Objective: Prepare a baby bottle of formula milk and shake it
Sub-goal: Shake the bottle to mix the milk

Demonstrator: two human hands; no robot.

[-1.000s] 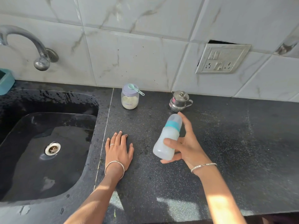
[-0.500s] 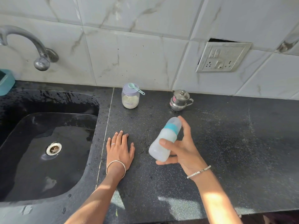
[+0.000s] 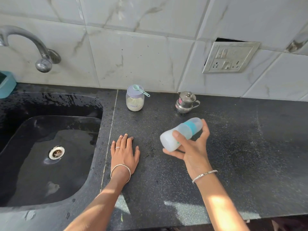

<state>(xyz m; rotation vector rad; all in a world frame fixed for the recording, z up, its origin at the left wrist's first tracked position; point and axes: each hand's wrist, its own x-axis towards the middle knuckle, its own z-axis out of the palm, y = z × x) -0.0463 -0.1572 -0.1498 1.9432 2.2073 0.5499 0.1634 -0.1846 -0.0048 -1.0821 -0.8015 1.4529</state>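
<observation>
A capped baby bottle with a teal collar and milky white contents is held above the black counter. It lies steeply tilted, cap toward the upper right. My right hand grips it with the thumb across its body and the fingers behind. My left hand rests flat on the counter beside the sink, fingers straight, holding nothing. A formula jar with a lilac lid stands by the wall, a teal scoop lying on its lid.
A small lidded steel pot stands near the wall behind the bottle. A wet black sink fills the left, with a tap above it and a teal box at its far corner. A switch plate sits on the tiles.
My right hand has swung the bottle from nearly upright to steeply tilted, its base moving left and the cap right. My left hand has stayed flat on the counter.
</observation>
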